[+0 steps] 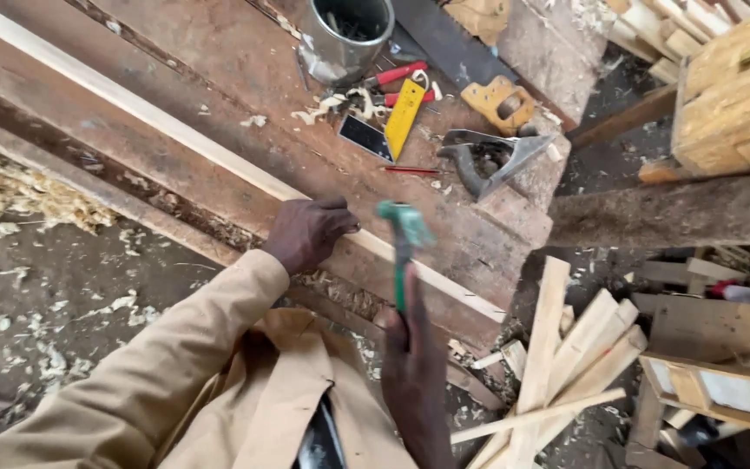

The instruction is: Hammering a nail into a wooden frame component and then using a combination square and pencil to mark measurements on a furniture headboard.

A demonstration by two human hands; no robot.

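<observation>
R hand [414, 365] clamped on green hammer [403, 243], L hand [305, 233] fingers pinched on pale strip [219, 152] atop tabletop [245, 69]; plane [492, 161], metal tin [345, 35] beyond; pinched item too small to tell.

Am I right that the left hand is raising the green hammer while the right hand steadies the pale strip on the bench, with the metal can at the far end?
Not quite: the hands are swapped. In the head view, the right hand raises the green hammer, and the left hand steadies the pale strip on the bench. The metal can does stand at the far end.
</observation>
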